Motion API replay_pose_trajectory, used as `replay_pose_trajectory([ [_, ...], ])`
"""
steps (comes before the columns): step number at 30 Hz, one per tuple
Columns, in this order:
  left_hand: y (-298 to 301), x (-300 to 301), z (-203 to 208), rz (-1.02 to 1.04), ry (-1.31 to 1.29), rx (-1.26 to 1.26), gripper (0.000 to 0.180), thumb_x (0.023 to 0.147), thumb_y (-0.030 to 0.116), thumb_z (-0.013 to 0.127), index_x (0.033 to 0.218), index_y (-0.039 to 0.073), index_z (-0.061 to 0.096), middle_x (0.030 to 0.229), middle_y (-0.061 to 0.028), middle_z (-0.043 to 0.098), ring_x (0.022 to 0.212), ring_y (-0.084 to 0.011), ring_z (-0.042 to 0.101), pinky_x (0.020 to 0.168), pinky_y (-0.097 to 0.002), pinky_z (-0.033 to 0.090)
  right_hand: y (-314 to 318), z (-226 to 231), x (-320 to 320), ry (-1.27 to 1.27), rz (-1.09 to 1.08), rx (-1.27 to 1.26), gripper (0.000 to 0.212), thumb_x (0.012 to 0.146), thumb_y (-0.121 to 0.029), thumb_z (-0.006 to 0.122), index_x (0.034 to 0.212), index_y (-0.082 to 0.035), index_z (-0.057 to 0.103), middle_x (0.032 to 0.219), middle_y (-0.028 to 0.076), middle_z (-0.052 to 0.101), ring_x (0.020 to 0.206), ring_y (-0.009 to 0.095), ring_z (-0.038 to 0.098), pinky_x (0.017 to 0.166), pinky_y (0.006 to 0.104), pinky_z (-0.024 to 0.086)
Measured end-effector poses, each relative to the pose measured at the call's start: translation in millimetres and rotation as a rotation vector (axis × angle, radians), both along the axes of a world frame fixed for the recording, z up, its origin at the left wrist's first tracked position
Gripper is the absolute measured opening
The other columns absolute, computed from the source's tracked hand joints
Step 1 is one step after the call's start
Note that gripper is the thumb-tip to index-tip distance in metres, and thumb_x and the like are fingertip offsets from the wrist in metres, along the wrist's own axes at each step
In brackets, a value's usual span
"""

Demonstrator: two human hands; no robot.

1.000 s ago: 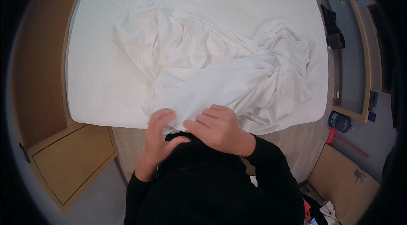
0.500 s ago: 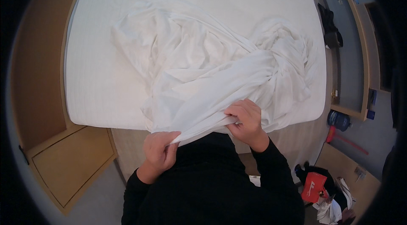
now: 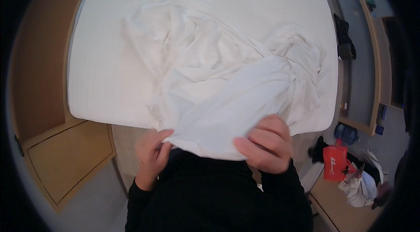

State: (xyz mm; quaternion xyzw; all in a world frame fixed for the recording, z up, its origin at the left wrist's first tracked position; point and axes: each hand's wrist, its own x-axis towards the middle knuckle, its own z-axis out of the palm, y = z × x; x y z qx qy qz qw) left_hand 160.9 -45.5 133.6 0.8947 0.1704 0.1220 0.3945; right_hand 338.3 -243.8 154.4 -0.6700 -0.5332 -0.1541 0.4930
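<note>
A thin white sheet (image 3: 236, 101) lies crumpled across the near part of the bed, its folds twisted together into a bunched heap at the right. My left hand (image 3: 151, 153) pinches a corner of its near edge between thumb and fingers. At the other end of that edge, my right hand (image 3: 269, 144) has its fingers curled over the cloth with the thumb against it. Between both hands the edge hangs in a shallow curve in front of my body, just off the bed's near side.
The sheet rests on a white mattress (image 3: 96, 79). A wooden cabinet (image 3: 70, 157) stands along the left. On the right are a wooden shelf frame (image 3: 374, 70), a blue water bottle (image 3: 345, 132), and a red bag (image 3: 335, 162) beside heaped clothes (image 3: 361, 186).
My right hand has moved right and closer to my body, drawing the sheet's edge out wider and flatter. My left hand keeps its pinch and has shifted slightly left. The view has tilted a little.
</note>
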Motion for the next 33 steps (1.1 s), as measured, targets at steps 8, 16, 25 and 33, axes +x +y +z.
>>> replay_pose_trajectory([
  [8,-24,21,-28,-0.113,-0.099,-0.297,0.032,0.078,-0.004,0.066,0.107,0.001,0.055,0.092,-0.0145,0.058,0.081,-0.0287,0.059,0.072,-0.0337,0.049,42,-40,-24,0.04,0.119,-0.184,0.021,0.066,-0.006,0.066,0.087,-0.004,0.066,0.074,0.004,0.052,0.06,0.016,0.051,0.05,0.0261,0.038],
  [16,-34,26,-37,-0.047,-0.245,-0.224,0.021,0.081,-0.01,0.055,0.1,-0.001,0.055,0.083,-0.0142,0.055,0.067,-0.0255,0.054,0.058,-0.03,0.043,1,-68,-1,0.201,0.06,-0.411,0.026,0.06,0.002,0.065,0.085,-0.004,0.061,0.082,0.008,0.06,0.071,0.023,0.059,0.065,0.0327,0.042],
  [25,-31,22,-36,-0.058,-0.14,-0.328,0.024,0.075,-0.002,0.068,0.099,0.003,0.063,0.073,-0.0103,0.056,0.064,-0.0227,0.057,0.055,-0.0299,0.044,-32,-68,-1,0.084,-0.282,-0.162,0.03,0.059,0.009,0.062,0.085,-0.005,0.058,0.085,0.009,0.057,0.074,0.027,0.057,0.07,0.0403,0.044],
  [33,-30,35,-31,-0.214,-0.282,-0.148,0.033,0.069,-0.003,0.068,0.101,0.004,0.064,0.079,-0.0106,0.06,0.067,-0.0255,0.058,0.058,-0.033,0.047,-39,-55,-10,0.065,-0.092,0.023,0.028,0.06,0.008,0.064,0.083,-0.007,0.058,0.087,0.009,0.051,0.072,0.027,0.057,0.059,0.0369,0.048],
])
